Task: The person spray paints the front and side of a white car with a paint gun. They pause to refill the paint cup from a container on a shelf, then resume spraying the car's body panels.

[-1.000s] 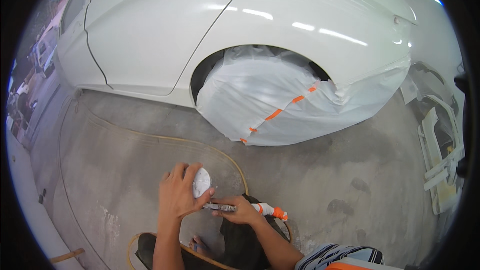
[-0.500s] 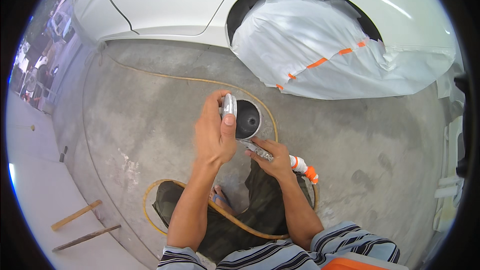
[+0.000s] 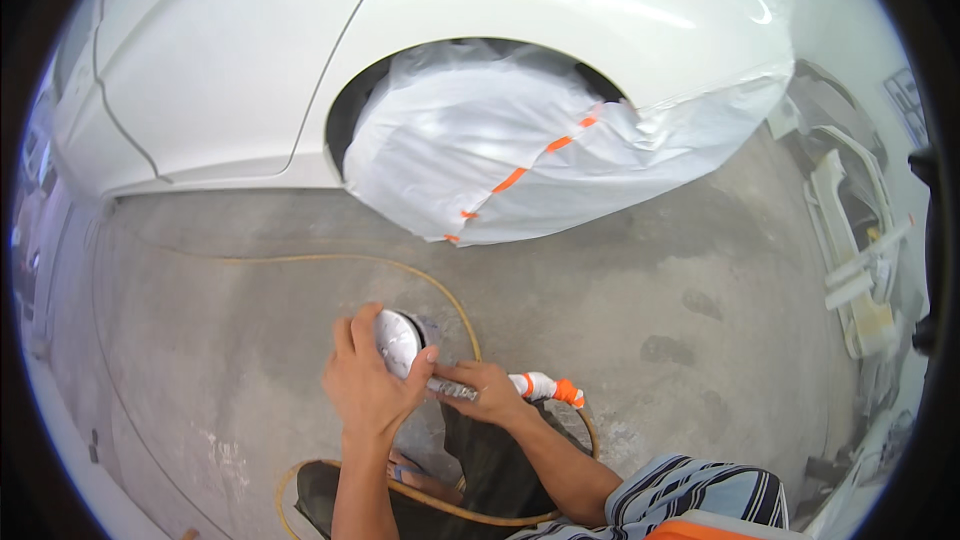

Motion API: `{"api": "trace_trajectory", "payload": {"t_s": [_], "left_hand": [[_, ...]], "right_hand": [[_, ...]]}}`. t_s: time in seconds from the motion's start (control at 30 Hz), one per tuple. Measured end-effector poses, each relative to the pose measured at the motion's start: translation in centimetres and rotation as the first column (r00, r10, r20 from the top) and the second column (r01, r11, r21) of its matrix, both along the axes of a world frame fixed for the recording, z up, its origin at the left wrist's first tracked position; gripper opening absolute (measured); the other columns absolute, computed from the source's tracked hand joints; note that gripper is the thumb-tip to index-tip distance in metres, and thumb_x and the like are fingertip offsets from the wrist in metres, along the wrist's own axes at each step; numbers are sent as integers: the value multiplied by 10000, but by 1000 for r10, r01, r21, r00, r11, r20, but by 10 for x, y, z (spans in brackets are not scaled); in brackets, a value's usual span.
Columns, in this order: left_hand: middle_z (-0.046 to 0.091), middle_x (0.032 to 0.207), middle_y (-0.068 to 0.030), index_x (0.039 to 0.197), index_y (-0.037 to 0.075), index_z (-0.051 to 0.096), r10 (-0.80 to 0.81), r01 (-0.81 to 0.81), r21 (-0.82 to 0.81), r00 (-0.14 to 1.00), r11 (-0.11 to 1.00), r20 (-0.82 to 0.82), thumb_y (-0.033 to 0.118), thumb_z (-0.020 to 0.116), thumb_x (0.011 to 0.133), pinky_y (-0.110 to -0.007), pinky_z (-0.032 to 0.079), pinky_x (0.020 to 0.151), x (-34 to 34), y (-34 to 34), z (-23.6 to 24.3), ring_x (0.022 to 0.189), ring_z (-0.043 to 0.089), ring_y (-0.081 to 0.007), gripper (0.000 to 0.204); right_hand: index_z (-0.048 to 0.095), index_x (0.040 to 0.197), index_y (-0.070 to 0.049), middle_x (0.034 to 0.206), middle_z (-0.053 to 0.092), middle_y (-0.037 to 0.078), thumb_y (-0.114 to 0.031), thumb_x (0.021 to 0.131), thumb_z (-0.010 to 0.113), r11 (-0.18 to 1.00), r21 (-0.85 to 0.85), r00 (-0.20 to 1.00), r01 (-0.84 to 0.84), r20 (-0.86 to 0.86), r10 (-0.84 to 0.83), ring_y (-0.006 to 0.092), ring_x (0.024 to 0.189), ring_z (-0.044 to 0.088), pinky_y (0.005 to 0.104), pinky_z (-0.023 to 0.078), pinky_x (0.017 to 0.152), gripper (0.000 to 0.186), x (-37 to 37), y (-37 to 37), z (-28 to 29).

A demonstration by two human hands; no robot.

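Observation:
My left hand (image 3: 372,390) grips a round, paint-marked silvery lid (image 3: 398,345) at the top of a spray gun's cup, with a dark rim showing at its right. I cannot tell whether the lid sits fully on. My right hand (image 3: 488,392) is closed on the metal body of the spray gun (image 3: 452,388), just right of and below the lid. The gun's lower end (image 3: 550,388) is wrapped in white and orange material and joins a yellow hose (image 3: 420,278) looping over the concrete floor and around my legs.
A white car (image 3: 230,70) spans the top, its wheel covered by white sheeting (image 3: 450,150) with orange tape strips. Pale loose body panels (image 3: 850,300) stand at the right. A white wall (image 3: 65,420) curves along the lower left. My legs and sandalled foot show below my hands.
Half a second ago the lid was edge-on beside the dark open cup; now it covers most of the opening. Across the frames my view dipped, then rose again, and both hands sit lower in it now.

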State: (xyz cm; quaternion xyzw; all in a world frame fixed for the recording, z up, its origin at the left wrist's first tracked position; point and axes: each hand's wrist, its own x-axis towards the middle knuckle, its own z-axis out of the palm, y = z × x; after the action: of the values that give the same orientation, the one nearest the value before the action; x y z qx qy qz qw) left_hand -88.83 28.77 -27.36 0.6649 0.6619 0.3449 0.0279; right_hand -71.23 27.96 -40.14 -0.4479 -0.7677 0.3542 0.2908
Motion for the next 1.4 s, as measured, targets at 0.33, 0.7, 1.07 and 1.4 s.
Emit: {"api": "trace_trajectory", "payload": {"t_s": [0.33,0.7,1.07,1.4], "left_hand": [[577,1277,-196,1315,57,559,-162,299,-247,876,922,454,367,780,804,-511,448,1013,31,-41,118,1193,546,-432,637],[357,1597,-230,1631,111,103,27,305,-207,506,930,862,689,480,967,-562,181,1213,86,-158,322,1497,297,-398,958],[701,1193,-83,1314,225,634,60,546,-782,807,301,587,643,401,1012,-451,422,995,90,-431,282,1127,647,-289,566],[673,1196,-45,1145,197,684,189,257,-611,802,748,567,370,600,941,-520,355,1062,125,-540,253,1194,580,-264,280]], "right_hand": [[762,1181,-255,848,731,99,-459,844,770,989,-133,969,67,243,-33,328,768,707,410,555,672,394,78,-64,209],[722,1209,-6,1008,765,192,-193,824,852,968,-247,981,43,-174,-88,217,877,742,331,552,786,447,137,-74,493],[608,1088,-66,743,444,-26,-350,994,695,860,-246,720,446,-472,-509,86,611,430,277,372,547,311,254,35,775],[605,1214,-93,832,477,-43,-451,967,706,889,-85,727,450,-544,-420,65,658,452,232,410,557,447,344,80,969]]}}
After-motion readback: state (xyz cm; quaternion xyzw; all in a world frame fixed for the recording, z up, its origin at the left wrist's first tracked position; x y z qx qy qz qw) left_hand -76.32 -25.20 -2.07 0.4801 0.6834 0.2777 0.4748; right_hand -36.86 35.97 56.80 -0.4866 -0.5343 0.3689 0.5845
